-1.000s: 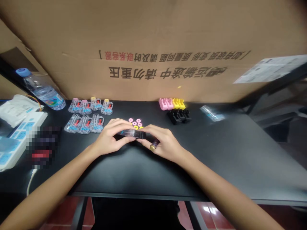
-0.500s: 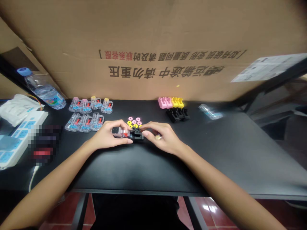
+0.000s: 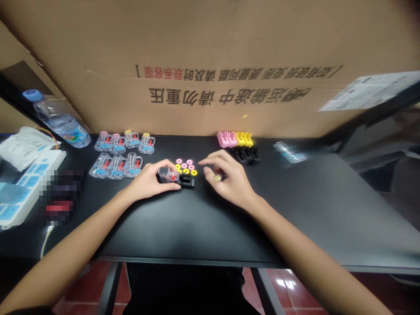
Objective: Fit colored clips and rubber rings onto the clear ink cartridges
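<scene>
My left hand [image 3: 151, 181] grips a small clear piece [image 3: 169, 175] with a dark square end and a red part inside. A black bracket-like part [image 3: 188, 180] lies against its right side. Just right of these, my right hand [image 3: 226, 177] is raised off the pieces with its fingers apart and nothing seen between them; a round yellowish item [image 3: 217, 178] shows at a finger. Behind the held piece lie pink rings [image 3: 184, 165] and yellow rings [image 3: 194, 173], several in all.
Clear devices [image 3: 117, 166] stand in two rows at left. Pink [image 3: 226, 139], yellow [image 3: 244, 139] and black parts [image 3: 246, 154] sit behind my right hand. A bottle [image 3: 70, 127], a power strip [image 3: 33, 188] and a clear packet [image 3: 288, 152] lie further out.
My right hand has moved right, away from the black part, and its fingers have spread. My left hand still holds the clear piece, now shifted slightly right and away from me.
</scene>
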`<state>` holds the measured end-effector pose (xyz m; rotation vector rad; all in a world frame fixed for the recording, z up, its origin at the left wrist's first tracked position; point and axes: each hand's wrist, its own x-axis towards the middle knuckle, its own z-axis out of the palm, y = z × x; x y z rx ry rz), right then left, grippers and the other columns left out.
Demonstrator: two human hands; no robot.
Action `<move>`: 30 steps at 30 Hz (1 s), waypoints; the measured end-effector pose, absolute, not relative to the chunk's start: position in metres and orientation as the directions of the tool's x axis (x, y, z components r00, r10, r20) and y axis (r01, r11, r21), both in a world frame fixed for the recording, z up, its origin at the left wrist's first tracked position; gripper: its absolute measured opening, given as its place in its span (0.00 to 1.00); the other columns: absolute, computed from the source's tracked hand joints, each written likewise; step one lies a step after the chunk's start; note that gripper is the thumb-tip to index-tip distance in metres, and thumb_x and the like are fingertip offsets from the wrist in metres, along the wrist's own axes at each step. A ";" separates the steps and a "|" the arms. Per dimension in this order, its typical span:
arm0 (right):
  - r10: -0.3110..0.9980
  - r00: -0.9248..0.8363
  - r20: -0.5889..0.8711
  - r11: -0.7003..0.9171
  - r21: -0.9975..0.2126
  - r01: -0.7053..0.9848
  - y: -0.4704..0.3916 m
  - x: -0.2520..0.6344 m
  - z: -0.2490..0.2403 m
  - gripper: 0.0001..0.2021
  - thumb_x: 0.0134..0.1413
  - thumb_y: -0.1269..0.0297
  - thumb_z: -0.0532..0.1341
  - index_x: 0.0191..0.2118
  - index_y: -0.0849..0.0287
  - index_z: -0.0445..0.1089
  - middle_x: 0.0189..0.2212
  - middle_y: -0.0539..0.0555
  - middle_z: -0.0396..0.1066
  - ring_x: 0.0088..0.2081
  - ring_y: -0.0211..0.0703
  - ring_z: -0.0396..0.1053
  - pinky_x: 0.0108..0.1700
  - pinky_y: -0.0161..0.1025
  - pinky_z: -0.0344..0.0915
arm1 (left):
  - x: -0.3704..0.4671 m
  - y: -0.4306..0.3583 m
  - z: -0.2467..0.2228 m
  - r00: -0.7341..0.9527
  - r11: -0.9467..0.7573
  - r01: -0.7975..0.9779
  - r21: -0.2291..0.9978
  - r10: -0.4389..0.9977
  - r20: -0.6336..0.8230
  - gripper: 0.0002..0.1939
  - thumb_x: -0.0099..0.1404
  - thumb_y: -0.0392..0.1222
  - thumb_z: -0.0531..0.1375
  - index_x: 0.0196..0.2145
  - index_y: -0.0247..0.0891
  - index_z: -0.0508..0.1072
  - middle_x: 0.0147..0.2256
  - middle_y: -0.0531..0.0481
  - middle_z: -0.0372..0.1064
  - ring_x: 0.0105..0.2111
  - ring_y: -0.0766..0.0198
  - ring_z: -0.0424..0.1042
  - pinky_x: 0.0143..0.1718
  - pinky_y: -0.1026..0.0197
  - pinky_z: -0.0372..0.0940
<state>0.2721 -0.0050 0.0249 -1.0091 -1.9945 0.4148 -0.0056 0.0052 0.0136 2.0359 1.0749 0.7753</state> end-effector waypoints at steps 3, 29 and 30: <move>0.786 -0.263 0.559 0.607 -0.617 0.502 -0.005 0.274 0.026 0.12 0.71 0.65 0.57 0.47 0.54 0.80 0.44 0.58 0.74 0.36 0.45 0.73 0.38 0.45 0.73 | -0.006 0.004 0.016 0.555 -0.445 0.401 0.801 0.813 0.174 0.19 0.62 0.50 0.75 0.46 0.41 0.78 0.43 0.50 0.82 0.43 0.57 0.82 0.51 0.55 0.72; 0.948 -0.202 0.248 0.294 -0.924 0.244 -0.013 0.273 0.031 0.29 0.73 0.39 0.55 0.37 0.57 0.82 0.19 0.48 0.66 0.21 0.39 0.65 0.24 0.37 0.60 | -0.007 0.004 0.014 0.648 -0.542 0.419 0.728 0.740 0.178 0.17 0.65 0.52 0.73 0.49 0.44 0.82 0.45 0.48 0.83 0.45 0.55 0.81 0.50 0.54 0.72; 0.949 -0.205 0.238 0.286 -0.925 0.251 -0.014 0.271 0.033 0.26 0.73 0.40 0.57 0.37 0.57 0.81 0.20 0.48 0.68 0.22 0.38 0.65 0.25 0.37 0.61 | -0.007 0.004 0.014 0.649 -0.539 0.407 0.737 0.739 0.181 0.17 0.65 0.52 0.73 0.49 0.44 0.82 0.45 0.48 0.83 0.45 0.55 0.81 0.49 0.55 0.72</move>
